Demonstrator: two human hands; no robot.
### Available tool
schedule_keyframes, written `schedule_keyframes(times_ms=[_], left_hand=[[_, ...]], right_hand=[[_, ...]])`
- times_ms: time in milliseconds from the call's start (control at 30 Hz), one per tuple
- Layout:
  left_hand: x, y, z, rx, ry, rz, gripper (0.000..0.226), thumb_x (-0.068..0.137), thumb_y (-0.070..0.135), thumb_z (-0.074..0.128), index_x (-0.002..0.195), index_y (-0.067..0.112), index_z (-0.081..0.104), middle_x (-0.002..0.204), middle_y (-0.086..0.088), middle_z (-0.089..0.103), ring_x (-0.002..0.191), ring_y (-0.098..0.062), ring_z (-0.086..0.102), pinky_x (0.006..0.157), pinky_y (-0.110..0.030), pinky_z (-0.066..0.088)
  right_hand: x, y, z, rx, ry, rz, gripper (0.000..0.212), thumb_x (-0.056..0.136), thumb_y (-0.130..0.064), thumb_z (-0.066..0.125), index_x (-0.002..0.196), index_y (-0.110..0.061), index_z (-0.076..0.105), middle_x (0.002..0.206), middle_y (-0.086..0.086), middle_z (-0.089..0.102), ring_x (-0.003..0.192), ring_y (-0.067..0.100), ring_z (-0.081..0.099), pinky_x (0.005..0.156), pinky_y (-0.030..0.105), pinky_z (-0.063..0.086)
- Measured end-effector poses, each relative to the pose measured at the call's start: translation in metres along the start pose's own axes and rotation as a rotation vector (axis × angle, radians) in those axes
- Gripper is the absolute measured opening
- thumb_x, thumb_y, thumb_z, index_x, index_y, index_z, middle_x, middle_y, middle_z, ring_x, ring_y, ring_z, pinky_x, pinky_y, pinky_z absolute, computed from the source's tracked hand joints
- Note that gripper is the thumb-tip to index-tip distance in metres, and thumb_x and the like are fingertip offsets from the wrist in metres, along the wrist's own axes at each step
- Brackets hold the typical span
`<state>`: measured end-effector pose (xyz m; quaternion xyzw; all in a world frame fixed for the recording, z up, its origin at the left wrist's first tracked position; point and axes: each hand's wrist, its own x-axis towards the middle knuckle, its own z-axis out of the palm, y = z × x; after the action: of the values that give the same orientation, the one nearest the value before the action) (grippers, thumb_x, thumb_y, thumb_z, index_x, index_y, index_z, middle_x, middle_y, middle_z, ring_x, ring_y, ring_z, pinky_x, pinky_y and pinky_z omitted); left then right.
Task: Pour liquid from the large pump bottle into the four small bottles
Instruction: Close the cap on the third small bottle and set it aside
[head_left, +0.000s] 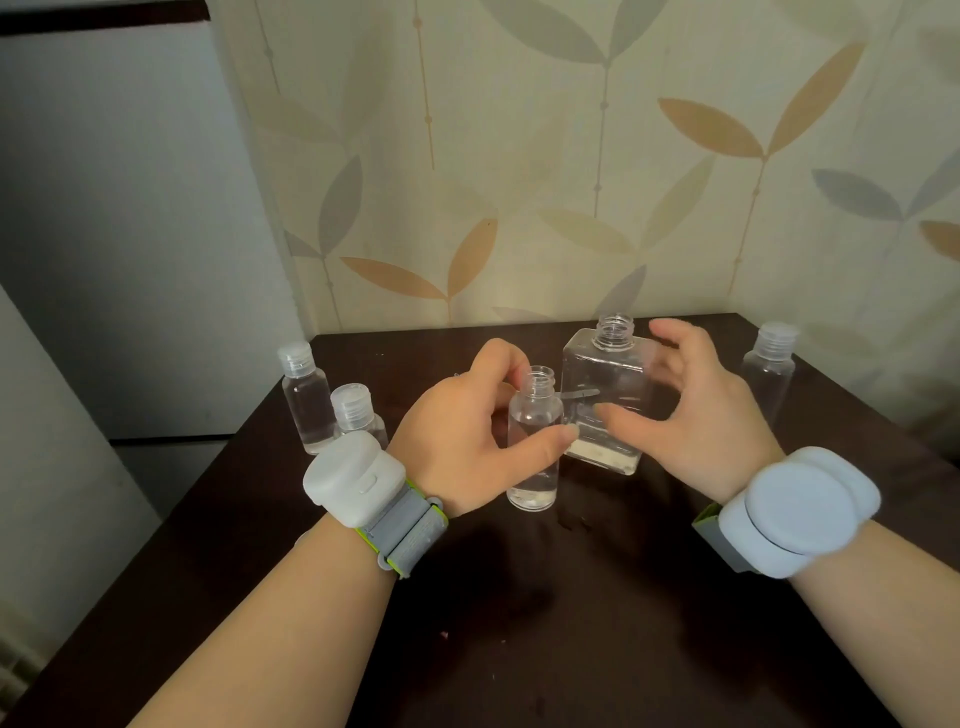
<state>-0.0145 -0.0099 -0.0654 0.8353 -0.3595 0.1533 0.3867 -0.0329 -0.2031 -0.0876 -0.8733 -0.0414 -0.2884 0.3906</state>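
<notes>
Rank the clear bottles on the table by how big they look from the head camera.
1. Square bottle, open-necked: clearly largest.
2. Open small bottle in the left hand.
3. Capped bottles: far left, far right, and one behind the wrist, partly hidden. These small ones look alike; the held one is merely nearer.

The large square clear plastic bottle (605, 400) is standing uncapped and nearly empty. An uncapped small clear cylindrical bottle (533, 441) is standing before it; three capped small clear bottles (306, 400) (357, 415) (769, 374) are flanking them.
</notes>
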Motion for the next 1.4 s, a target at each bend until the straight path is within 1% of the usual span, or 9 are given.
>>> schedule_keyframes(times_ms=[233,367,533,667,767,933,1133,1267,1400], left_hand=[[-0.001,-0.002,0.001,-0.011,0.024,0.022,0.041,0.065,0.062,0.05,0.081,0.028,0.035,0.063,-0.004,0.066,0.06,-0.016,0.053,0.062,-0.032,0.042],[-0.002,-0.002,0.0,-0.004,0.04,0.027,0.043,0.066,0.064,0.044,0.083,0.026,0.036,0.065,-0.007,0.066,0.06,-0.017,0.054,0.062,-0.033,0.042],[-0.002,-0.003,0.001,-0.025,0.041,0.025,0.039,0.067,0.063,0.044,0.083,0.029,0.037,0.066,-0.011,0.067,0.061,-0.016,0.057,0.062,-0.029,0.042],[-0.004,0.001,0.004,-0.008,0.027,-0.008,0.04,0.071,0.061,0.047,0.088,0.026,0.037,0.066,-0.009,0.066,0.061,-0.015,0.056,0.063,-0.027,0.042],[-0.005,0.004,0.008,0.058,0.023,-0.021,0.039,0.076,0.051,0.052,0.091,0.019,0.036,0.059,0.0,0.056,0.054,-0.007,0.047,0.053,-0.017,0.034],[-0.002,0.006,0.01,0.118,-0.027,-0.055,0.033,0.085,0.038,0.057,0.099,0.013,0.04,0.07,-0.003,0.056,0.054,-0.003,0.041,0.055,-0.025,0.031],[-0.01,0.015,0.008,0.088,-0.034,-0.08,0.035,0.087,0.034,0.054,0.107,0.009,0.04,0.079,-0.004,0.058,0.064,-0.006,0.046,0.058,-0.022,0.032],[-0.024,0.023,0.008,0.109,-0.075,-0.066,0.032,0.088,0.032,0.055,0.108,0.01,0.042,0.08,-0.003,0.059,0.07,-0.007,0.045,0.059,-0.016,0.03],[-0.032,0.033,0.004,0.135,-0.089,-0.107,0.039,0.087,0.036,0.055,0.115,0.012,0.042,0.069,0.01,0.044,0.065,-0.001,0.041,0.057,-0.014,0.029]], right_hand=[[-0.005,-0.024,-0.008,0.003,0.262,-0.109,0.059,0.072,-0.008,0.066,0.126,-0.009,0.042,0.116,-0.006,0.043,0.112,0.009,0.04,0.091,0.009,0.026],[-0.012,-0.038,-0.008,0.1,0.384,-0.267,0.032,0.071,-0.01,0.06,0.101,-0.013,0.049,0.088,0.0,0.055,0.076,0.014,0.053,0.068,0.022,0.045],[-0.016,-0.047,-0.001,0.1,0.289,-0.299,0.019,0.08,-0.02,0.061,0.093,-0.008,0.055,0.066,-0.012,0.056,0.063,0.011,0.055,0.058,0.013,0.043],[-0.02,-0.048,-0.001,0.054,0.137,-0.345,0.018,0.08,-0.011,0.053,0.093,-0.001,0.061,0.064,0.003,0.062,0.062,0.013,0.054,0.058,0.012,0.041],[-0.019,-0.047,-0.002,-0.009,-0.046,-0.296,0.024,0.079,-0.007,0.054,0.101,-0.002,0.06,0.067,-0.005,0.058,0.057,0.003,0.049,0.06,0.007,0.036],[-0.02,-0.048,0.001,-0.062,-0.29,-0.178,0.048,0.074,-0.02,0.056,0.122,-0.017,0.049,0.079,-0.019,0.05,0.069,-0.006,0.048,0.063,0.005,0.034],[-0.038,-0.059,0.007,-0.004,-0.292,-0.091,0.068,0.077,-0.034,0.066,0.133,-0.019,0.031,0.093,-0.015,0.052,0.076,-0.002,0.052,0.066,0.008,0.04],[-0.05,-0.067,0.011,-0.024,-0.297,0.032,0.055,0.079,-0.024,0.065,0.126,-0.017,0.037,0.095,-0.003,0.056,0.08,0.012,0.055,0.07,0.022,0.042],[-0.062,-0.072,0.009,0.028,-0.22,0.105,0.044,0.081,-0.018,0.063,0.12,-0.017,0.043,0.088,-0.003,0.058,0.069,0.005,0.054,0.058,0.013,0.041]])
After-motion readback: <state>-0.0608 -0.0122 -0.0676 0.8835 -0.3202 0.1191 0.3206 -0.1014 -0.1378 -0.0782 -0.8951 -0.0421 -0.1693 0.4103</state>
